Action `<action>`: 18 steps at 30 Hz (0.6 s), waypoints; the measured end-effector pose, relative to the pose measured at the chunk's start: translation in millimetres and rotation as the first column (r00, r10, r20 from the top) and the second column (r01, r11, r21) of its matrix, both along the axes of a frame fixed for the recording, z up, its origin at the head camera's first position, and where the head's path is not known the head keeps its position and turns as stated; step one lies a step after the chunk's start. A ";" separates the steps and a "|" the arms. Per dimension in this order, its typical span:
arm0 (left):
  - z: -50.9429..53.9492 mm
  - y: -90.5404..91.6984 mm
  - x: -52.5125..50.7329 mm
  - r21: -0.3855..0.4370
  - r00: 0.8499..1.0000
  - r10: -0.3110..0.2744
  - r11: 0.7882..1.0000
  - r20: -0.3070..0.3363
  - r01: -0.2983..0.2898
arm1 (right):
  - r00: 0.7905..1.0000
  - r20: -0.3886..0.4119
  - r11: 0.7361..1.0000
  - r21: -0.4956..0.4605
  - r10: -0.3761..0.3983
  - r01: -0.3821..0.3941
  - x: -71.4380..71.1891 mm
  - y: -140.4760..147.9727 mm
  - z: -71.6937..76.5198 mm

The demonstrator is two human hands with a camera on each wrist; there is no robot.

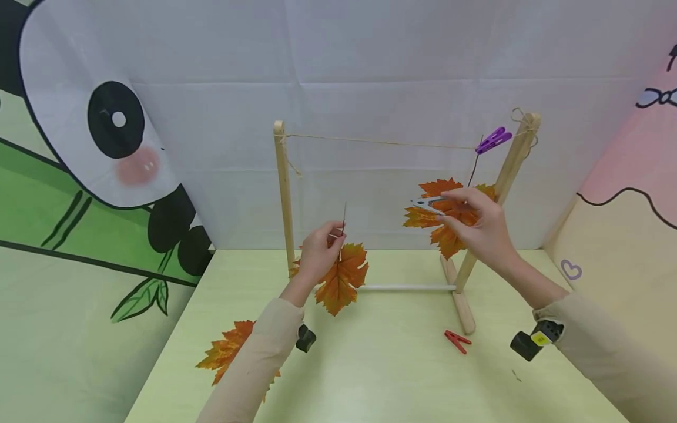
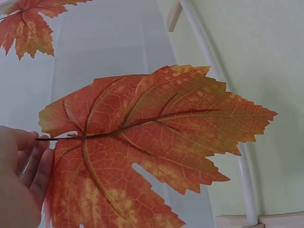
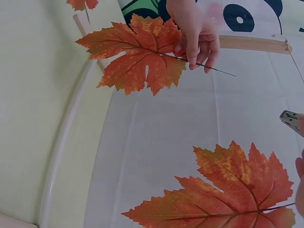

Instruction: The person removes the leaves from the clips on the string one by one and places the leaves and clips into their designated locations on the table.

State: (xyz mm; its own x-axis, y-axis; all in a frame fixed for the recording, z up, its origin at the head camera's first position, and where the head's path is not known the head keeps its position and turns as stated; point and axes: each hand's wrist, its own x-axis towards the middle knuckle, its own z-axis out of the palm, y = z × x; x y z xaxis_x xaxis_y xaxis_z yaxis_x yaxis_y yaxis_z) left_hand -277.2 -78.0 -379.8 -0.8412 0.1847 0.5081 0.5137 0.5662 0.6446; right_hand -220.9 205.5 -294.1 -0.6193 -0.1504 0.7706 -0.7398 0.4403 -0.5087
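Note:
My left hand pinches the thin dark stem of an orange maple leaf, which hangs below the fingers while the stem's tip points up. In the left wrist view the same leaf spreads out past the fingertips. Between thumb and fingers, my right hand holds a grey clothespin. Behind that hand a second maple leaf hangs by its stem from a string, held there by a purple clothespin. The string runs between two wooden posts, above the left hand.
On the table lie a red clothespin, near the right foot of the wooden frame, and another maple leaf, partly covered by the left sleeve. A white rod joins the posts low down. Behind hangs a pale cloth.

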 end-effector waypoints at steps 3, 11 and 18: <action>-4.9 -4.5 2.8 -0.005 1.000 0.009 1.000 0.020 -0.009 | 1.000 0.004 1.000 0.001 -0.023 0.023 3.3 1.5 -6.7; -16.9 -11.5 10.7 -0.001 0.996 0.045 0.999 0.077 -0.045 | 0.997 0.014 0.997 0.040 -0.073 0.073 27.4 -3.4 -5.4; -29.2 -15.2 15.5 0.013 0.993 0.056 0.998 0.105 -0.057 | 0.989 0.081 0.992 0.036 -0.124 0.122 35.6 2.0 -15.2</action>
